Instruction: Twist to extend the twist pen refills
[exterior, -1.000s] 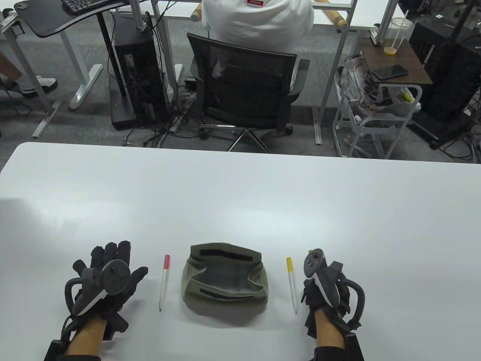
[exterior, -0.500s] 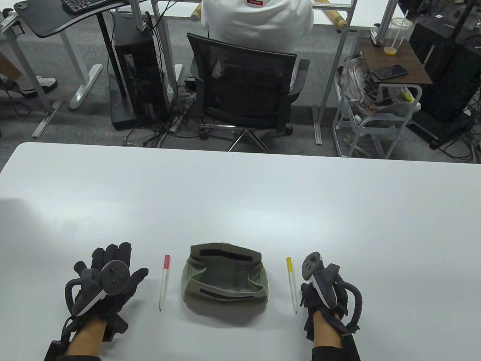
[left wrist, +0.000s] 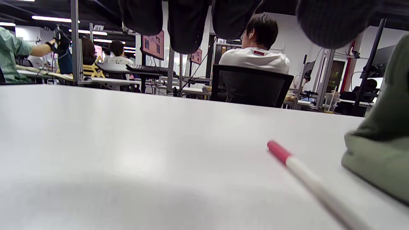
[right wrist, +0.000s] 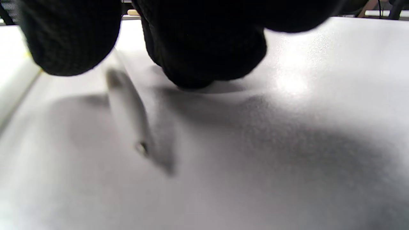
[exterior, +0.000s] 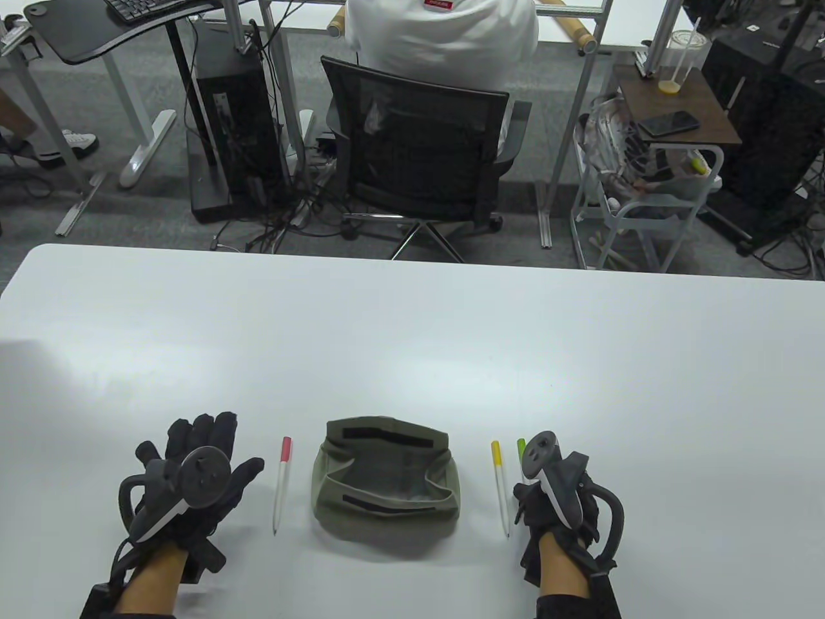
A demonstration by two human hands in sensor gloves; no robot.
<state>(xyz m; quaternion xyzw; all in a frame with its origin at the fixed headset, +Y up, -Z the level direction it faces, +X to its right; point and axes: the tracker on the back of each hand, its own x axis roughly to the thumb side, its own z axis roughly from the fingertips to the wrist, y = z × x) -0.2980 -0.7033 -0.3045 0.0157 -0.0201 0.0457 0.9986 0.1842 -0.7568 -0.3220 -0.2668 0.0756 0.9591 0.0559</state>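
Here a white table (exterior: 412, 335) fronts a cluttered office, left hand (exterior: 193, 480) spread flat, right hand (exterior: 554, 503) curled over a half-hidden green-capped white pen (exterior: 521, 448), grip unclear

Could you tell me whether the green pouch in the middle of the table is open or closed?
Open. The green pouch lies with its mouth gaping toward the camera, grey lining visible inside.

No readable text is showing; a small red label on the seated person's white shirt (exterior: 438, 4) is appearing too blurred to read.
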